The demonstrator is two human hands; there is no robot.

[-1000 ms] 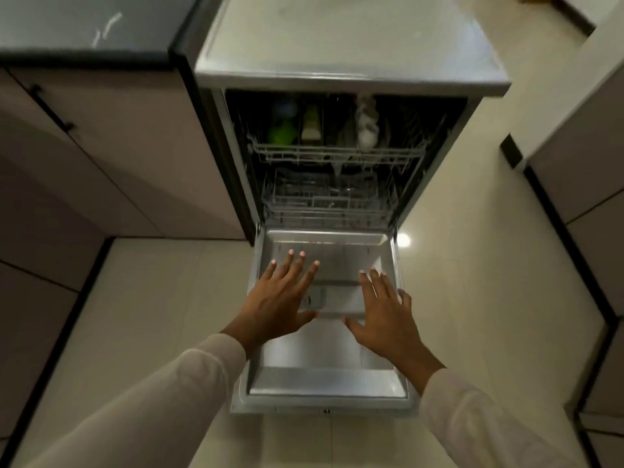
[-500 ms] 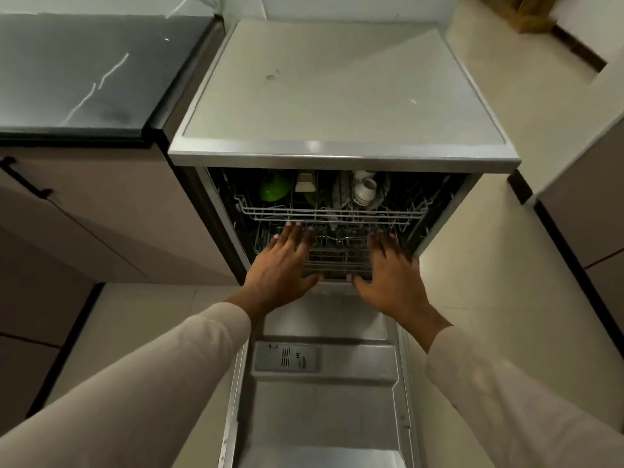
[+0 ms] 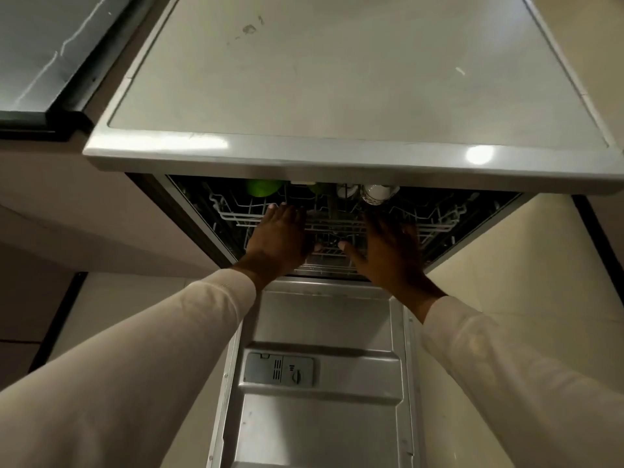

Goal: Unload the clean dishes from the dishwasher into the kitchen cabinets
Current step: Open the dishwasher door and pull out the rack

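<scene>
While both of the person's hands hover at the mouth of the open silver stainless-steel dishwasher (image 3: 337, 79), the clean dishes sit in its white wire upper rack (image 3: 236, 216), tucked back under the dishwasher's top. A bright green rounded cup or bowl (image 3: 261, 187) is on the rack's left side and white ceramic cups (image 3: 378, 194) are toward its right. Other rack contents are too dark to tell.

Left hand (image 3: 280, 238): palm down, fingers straight and close together, tips at the upper rack's front rail. Touching or not, can't tell.

Right hand (image 3: 385, 255): palm down, fingers straight and slightly apart, thumb out toward the left hand, holding nothing.

A grey wire lower rack (image 3: 329, 251) shows between the hands, contents unclear. The dishwasher's steel door (image 3: 320, 423) lies dropped open below the wrists, with a grey detergent dispenser (image 3: 278, 368) set in it. A dark marbled countertop (image 3: 44, 52) adjoins the dishwasher's left side.
</scene>
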